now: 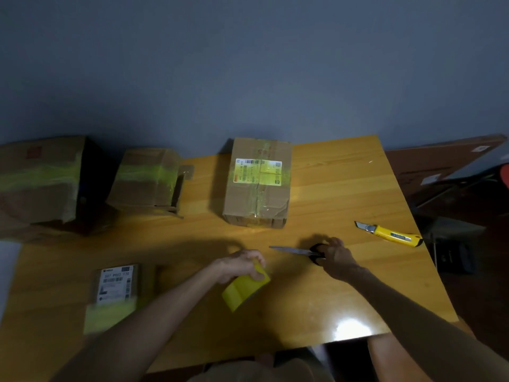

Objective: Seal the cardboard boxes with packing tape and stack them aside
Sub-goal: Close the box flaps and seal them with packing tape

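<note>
My left hand (242, 264) grips a roll of yellow packing tape (243, 289) just above the wooden table (344, 194), near its front middle. To its right, my right hand (337, 257) holds the black handles of a pair of scissors (296, 250), whose blades point left and lie low over the table. A cardboard box (259, 183) with a shipping label and glossy tape across its top stands at the back middle. A small flat parcel (117, 290) with a white label and a yellow tape strip lies at the front left.
Two taped cardboard boxes stand at the back left: a big one (41, 180) and a smaller one (148, 180) with an open side flap. A yellow utility knife (391, 234) with its blade out lies near the table's right edge. Dark clutter fills the floor to the right.
</note>
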